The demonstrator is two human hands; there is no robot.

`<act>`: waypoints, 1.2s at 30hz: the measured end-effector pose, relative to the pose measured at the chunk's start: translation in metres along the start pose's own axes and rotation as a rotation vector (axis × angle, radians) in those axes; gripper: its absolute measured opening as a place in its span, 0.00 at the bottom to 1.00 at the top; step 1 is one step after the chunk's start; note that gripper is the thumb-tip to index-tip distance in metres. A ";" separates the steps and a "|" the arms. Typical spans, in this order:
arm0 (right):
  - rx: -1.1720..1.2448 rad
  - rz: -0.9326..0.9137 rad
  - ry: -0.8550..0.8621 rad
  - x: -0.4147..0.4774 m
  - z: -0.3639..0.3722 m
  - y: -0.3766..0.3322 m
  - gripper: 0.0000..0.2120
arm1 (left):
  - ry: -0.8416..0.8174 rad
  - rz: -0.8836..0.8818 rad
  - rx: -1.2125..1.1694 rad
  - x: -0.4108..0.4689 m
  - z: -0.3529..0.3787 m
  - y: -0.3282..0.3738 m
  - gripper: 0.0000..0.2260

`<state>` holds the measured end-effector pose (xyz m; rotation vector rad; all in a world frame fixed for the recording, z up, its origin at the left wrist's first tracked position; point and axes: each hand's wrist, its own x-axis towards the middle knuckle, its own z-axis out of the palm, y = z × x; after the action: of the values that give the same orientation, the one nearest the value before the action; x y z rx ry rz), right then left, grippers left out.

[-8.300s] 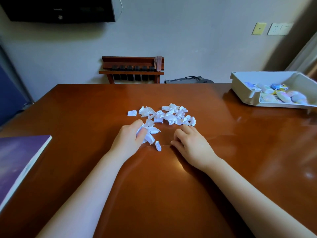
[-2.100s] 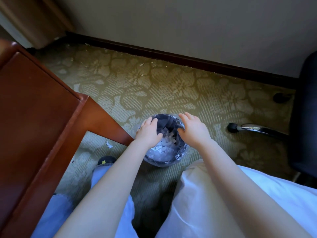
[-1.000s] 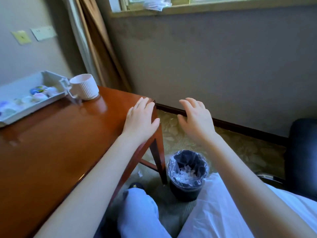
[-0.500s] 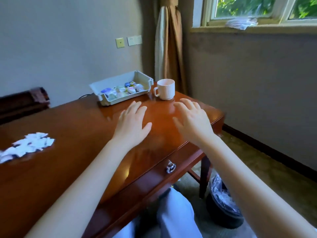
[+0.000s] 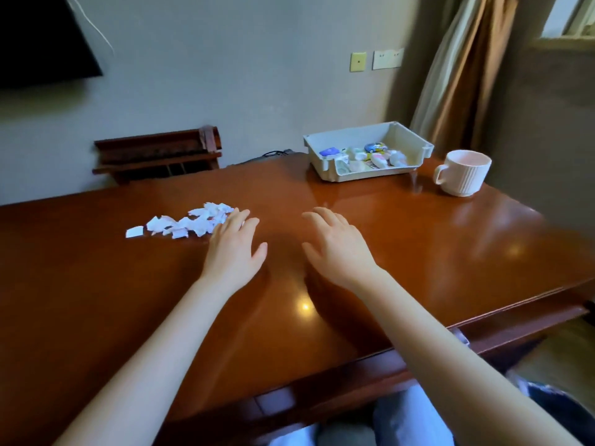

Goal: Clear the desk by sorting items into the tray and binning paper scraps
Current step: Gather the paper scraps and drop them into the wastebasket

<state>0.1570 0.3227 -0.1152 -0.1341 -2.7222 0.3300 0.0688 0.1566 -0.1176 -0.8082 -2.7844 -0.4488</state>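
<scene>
A pile of white paper scraps (image 5: 190,220) lies on the brown wooden desk (image 5: 402,239), left of centre. My left hand (image 5: 233,246) hovers flat with straight fingers, its fingertips at the pile's right edge, holding nothing. My right hand (image 5: 338,246) is spread open over the bare desk to the right, also holding nothing. The grey tray (image 5: 415,146) stands at the back right with several small items in it. The bin is out of sight.
A pale ribbed mug (image 5: 463,173) stands right of the tray near the desk's right edge. A dark wooden rack (image 5: 157,152) sits behind the desk against the wall. A curtain (image 5: 457,75) hangs at the right. My knees show below the desk's front edge.
My view has swung left from the bin beside the desk back to the desk top. Both empty hands have moved left with it, and the left one has reached the scrap pile.
</scene>
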 end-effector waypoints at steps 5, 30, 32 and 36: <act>0.084 -0.022 -0.117 0.035 0.043 -0.038 0.26 | 0.033 -0.116 0.057 -0.001 0.001 -0.068 0.22; 0.173 -0.199 -0.008 0.159 0.134 -0.085 0.07 | -0.038 -0.275 0.017 0.070 0.012 -0.172 0.15; 0.254 -0.144 0.020 0.157 0.132 -0.085 0.05 | 0.020 -0.263 -0.070 0.068 0.011 -0.170 0.13; 0.424 -0.023 0.090 0.154 0.126 -0.081 0.06 | 0.111 -0.285 -0.342 0.063 0.006 -0.169 0.03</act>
<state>-0.0379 0.2393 -0.1507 0.0007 -2.4984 0.8599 -0.0769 0.0538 -0.1448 -0.4251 -2.7631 -1.0077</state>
